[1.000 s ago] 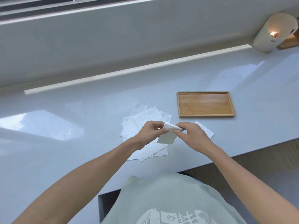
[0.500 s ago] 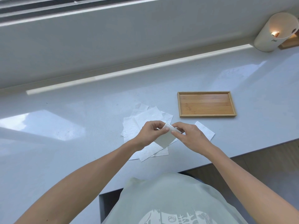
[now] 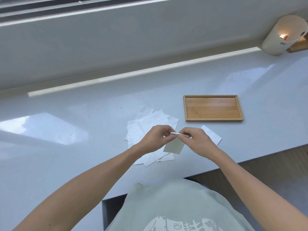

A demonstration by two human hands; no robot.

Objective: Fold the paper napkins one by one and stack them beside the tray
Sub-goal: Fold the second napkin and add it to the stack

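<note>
You're at a glossy white counter. On it lie a loose pile of paper napkins near the middle, a folded napkin just right of them, a wooden tray beyond that, and far right what looks like a white cup.

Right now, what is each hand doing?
Left hand: pinching the top fold of the small folded white paper napkin.
Right hand: pinching the same napkin's fold.

bare counter left, loose napkins beside wooden tray, cup far right corner
</note>
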